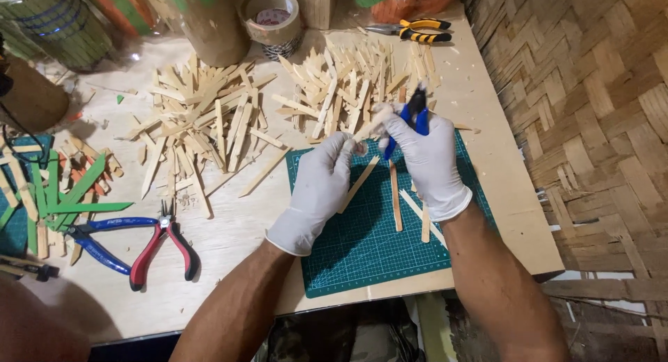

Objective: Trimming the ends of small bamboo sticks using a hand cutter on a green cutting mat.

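Plywood table (229, 244), pale wooden stick (367, 129) in left hand (316, 188), blue-handled cutters (412, 115) in right hand (429, 164)

a roll of brown packing tape (271, 18) stands at the far edge of the worktop (229, 244), its inner core bearing a round white label with red print. no other packages, signs or screens can be made out.

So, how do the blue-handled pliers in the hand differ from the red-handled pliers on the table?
The blue-handled pliers are gripped in the right hand, raised over the green cutting mat. The red-handled pliers lie flat, untouched, handles spread. Both have dark metal heads.
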